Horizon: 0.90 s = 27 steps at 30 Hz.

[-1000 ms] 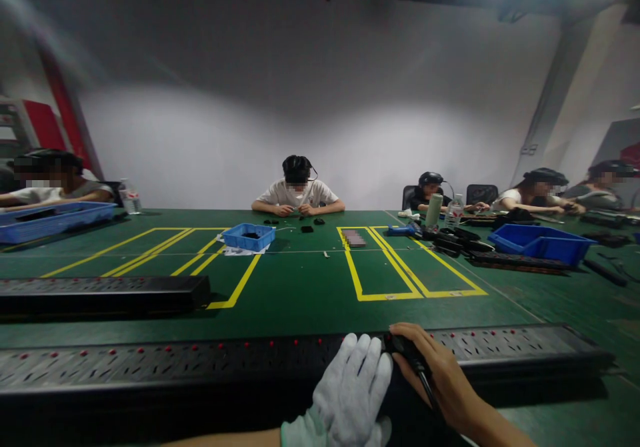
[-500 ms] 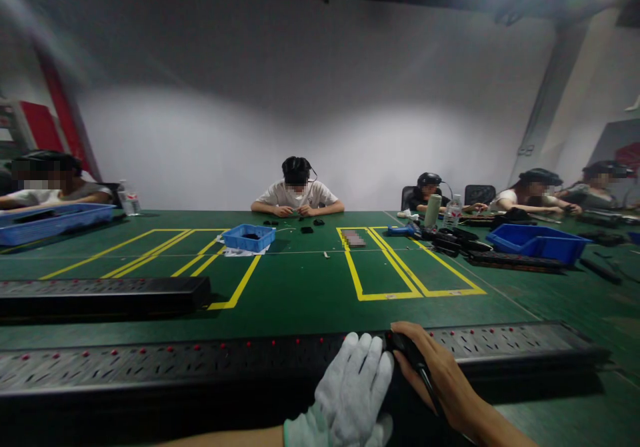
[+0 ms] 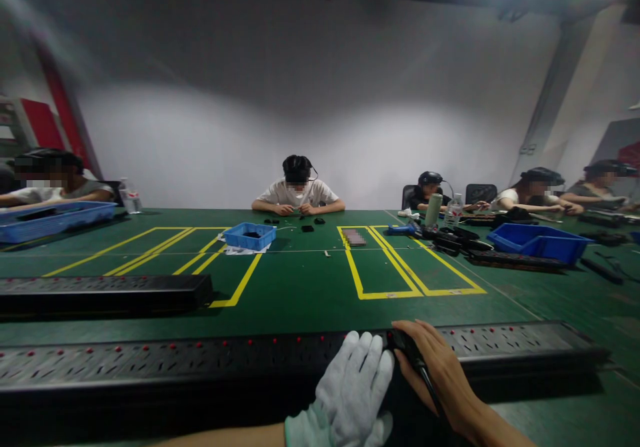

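Across the near side of the table runs a long black power strip point(image 3: 235, 367) with slotted sockets and a row of small red points. My left hand point(image 3: 353, 387), in a grey-white glove with a green cuff, rests on the strip, fingers stretched out and side by side. Just right of it, my bare right hand point(image 3: 443, 373) is wrapped round a black plug point(image 3: 409, 348) at the strip's top face, its black cord running down towards me. Whether the plug's pins are in a socket is hidden by my fingers.
A second black power strip point(image 3: 105, 293) lies at the left. Beyond are a small blue tray point(image 3: 250, 240), a large blue bin point(image 3: 540, 241), a blue tool point(image 3: 403, 229) and bottles point(image 3: 454, 210). Several people sit round the green table point(image 3: 300, 287).
Both hands stay almost where they were, the right one still on the plug. The near strip's left part appears slightly shifted to the right in view.
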Each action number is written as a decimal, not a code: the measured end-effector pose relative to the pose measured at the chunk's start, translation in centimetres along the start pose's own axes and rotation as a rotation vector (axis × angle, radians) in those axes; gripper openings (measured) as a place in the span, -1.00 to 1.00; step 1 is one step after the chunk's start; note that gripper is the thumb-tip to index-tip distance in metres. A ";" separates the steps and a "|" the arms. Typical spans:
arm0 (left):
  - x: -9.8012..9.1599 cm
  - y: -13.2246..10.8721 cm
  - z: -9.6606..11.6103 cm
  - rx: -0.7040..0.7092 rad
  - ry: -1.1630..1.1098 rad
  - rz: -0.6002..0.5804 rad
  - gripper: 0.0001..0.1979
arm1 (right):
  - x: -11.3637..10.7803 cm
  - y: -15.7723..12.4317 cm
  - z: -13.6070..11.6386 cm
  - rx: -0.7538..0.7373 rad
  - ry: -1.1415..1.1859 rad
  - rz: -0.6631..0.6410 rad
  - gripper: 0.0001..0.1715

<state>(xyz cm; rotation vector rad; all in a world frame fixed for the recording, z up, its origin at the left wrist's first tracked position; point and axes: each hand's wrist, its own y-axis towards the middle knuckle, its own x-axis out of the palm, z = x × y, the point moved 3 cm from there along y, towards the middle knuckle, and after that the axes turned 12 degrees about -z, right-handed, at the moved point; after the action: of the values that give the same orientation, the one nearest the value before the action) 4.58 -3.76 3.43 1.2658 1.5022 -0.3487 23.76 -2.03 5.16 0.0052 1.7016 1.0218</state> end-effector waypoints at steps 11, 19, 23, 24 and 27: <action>-0.3 -0.2 0.1 -0.009 0.031 0.098 -0.39 | -0.3 0.1 0.6 0.067 0.056 -0.062 -0.64; -1.1 0.1 0.0 0.025 -0.009 0.037 -0.42 | 0.5 -0.3 1.0 0.058 0.030 -0.091 -0.64; -1.5 0.2 -0.1 0.033 -0.052 0.083 -0.44 | 0.5 -0.3 0.9 0.048 0.024 -0.088 -0.62; -1.6 0.2 -0.1 0.036 -0.055 0.085 -0.44 | 0.4 -0.3 0.9 0.044 0.022 -0.086 -0.62; -1.5 0.2 -0.1 0.041 -0.062 0.040 -0.45 | 0.3 -0.3 0.8 0.031 0.020 -0.084 -0.63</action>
<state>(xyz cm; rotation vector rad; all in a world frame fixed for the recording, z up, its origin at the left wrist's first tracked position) 4.47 -4.35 4.85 1.3042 1.4214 -0.3909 24.42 -1.57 4.71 -0.0556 1.7211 0.9357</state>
